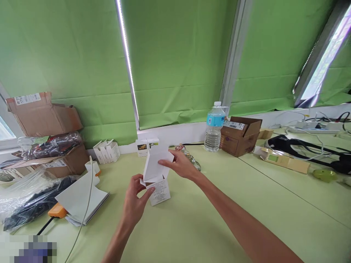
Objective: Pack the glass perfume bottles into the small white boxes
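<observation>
A small white cardboard box with fine print on its front is in the middle of the table, its top open. My left hand grips the box at its upper left edge, thumb on the printed front. Between the thumb and fingers of my right hand is the raised white flap above the box. The inside of the box is mostly hidden. Just behind my right hand lies a shiny beaded ornament, partly covered by the hand. Another white box with pictures stands behind the flap.
Several small white boxes stand by the wall. At left are stacked brown cartons, plastic-wrapped items, white sheets and a cable. A water bottle and open brown carton stand right of centre.
</observation>
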`<state>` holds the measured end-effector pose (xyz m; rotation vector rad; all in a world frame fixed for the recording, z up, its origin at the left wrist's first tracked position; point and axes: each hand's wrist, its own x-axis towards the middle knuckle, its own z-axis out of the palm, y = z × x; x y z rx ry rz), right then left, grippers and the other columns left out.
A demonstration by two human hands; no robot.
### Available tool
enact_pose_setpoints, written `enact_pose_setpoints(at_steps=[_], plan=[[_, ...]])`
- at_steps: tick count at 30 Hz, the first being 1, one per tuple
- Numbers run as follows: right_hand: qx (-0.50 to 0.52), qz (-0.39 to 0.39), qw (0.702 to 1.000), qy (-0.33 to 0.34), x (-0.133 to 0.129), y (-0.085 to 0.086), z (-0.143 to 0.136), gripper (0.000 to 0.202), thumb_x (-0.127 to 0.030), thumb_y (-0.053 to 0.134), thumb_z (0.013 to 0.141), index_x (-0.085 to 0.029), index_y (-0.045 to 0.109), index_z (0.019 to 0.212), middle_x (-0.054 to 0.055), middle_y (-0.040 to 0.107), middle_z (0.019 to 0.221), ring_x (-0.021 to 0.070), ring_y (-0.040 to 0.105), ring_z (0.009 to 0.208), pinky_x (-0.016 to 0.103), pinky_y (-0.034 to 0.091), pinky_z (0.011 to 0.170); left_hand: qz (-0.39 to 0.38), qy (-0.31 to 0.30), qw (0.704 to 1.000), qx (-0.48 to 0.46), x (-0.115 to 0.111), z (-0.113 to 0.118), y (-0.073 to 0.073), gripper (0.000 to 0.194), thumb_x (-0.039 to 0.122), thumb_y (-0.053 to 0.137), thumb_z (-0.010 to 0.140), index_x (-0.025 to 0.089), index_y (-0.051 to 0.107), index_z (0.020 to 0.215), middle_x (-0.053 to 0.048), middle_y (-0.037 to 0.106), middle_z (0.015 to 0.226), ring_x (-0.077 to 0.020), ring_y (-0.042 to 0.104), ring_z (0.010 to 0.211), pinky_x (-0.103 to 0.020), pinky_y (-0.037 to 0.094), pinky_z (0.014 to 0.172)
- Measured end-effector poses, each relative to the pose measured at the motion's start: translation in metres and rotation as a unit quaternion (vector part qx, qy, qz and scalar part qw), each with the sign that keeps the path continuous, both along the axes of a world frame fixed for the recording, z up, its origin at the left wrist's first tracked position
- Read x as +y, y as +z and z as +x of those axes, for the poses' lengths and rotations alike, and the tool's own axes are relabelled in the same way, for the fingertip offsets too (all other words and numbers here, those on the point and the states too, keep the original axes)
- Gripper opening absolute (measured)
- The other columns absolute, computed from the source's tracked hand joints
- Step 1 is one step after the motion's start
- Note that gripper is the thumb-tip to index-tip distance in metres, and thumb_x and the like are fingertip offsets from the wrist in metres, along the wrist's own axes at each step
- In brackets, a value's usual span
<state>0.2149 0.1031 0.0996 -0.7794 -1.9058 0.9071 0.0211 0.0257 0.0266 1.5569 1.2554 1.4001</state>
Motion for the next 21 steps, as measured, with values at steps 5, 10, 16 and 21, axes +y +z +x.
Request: enact_pose_setpoints(at_steps=[5, 10, 16, 21], plan=[[-0.071, 0.005, 0.997, -0.005, 0.0, 0.003, 0.006, 0.036, -0.05, 0.063, 0.08, -0.017, 0.068, 0.093, 0.005, 0.07, 0.088, 0.0199, 0.062, 0.077, 0.03, 0.049, 0.066, 0.053, 0.035, 0.997, 0.052, -0.002, 0.003, -0.003, 0.038, 0.038, 0.064, 0.081, 0.024, 0.042, 0.109, -0.003, 0.07, 0.097, -0.0203, 0.069, 0.089, -0.04, 0.053, 0.083], [-0.081, 0.026, 0.996, -0.025, -0.012, 0.017, 0.01, 0.053, -0.05, 0.066, 0.079, -0.022, 0.055, 0.122, 0.007, 0.067, 0.106, 0.0187, 0.063, 0.084, 0.031, 0.051, 0.071, 0.052, 0.029, 0.994, 0.088, -0.001, 0.001, -0.004, 0.03, 0.037, 0.06, 0.083, 0.024, 0.044, 0.106, -0.002, 0.067, 0.094, -0.0195, 0.068, 0.09, -0.037, 0.053, 0.082], [-0.07, 0.126, 0.989, -0.043, -0.026, 0.031, 0.009, 0.045, -0.039, 0.062, 0.085, -0.029, 0.051, 0.127, 0.005, 0.062, 0.119, 0.0191, 0.06, 0.099, 0.034, 0.05, 0.082, 0.053, 0.046, 0.992, 0.105, -0.002, -0.001, -0.005, 0.032, 0.039, 0.061, 0.083, 0.025, 0.044, 0.106, -0.002, 0.066, 0.095, -0.0206, 0.067, 0.092, -0.039, 0.052, 0.084], [-0.125, 0.213, 0.968, -0.056, -0.037, 0.035, 0.006, 0.026, -0.028, 0.059, 0.087, -0.028, 0.06, 0.113, 0.003, 0.063, 0.119, 0.0196, 0.06, 0.1, 0.032, 0.049, 0.079, 0.06, 0.062, 0.989, 0.12, -0.003, -0.001, -0.005, 0.033, 0.042, 0.061, 0.082, 0.024, 0.046, 0.106, -0.004, 0.066, 0.095, -0.0222, 0.069, 0.086, -0.038, 0.055, 0.074]])
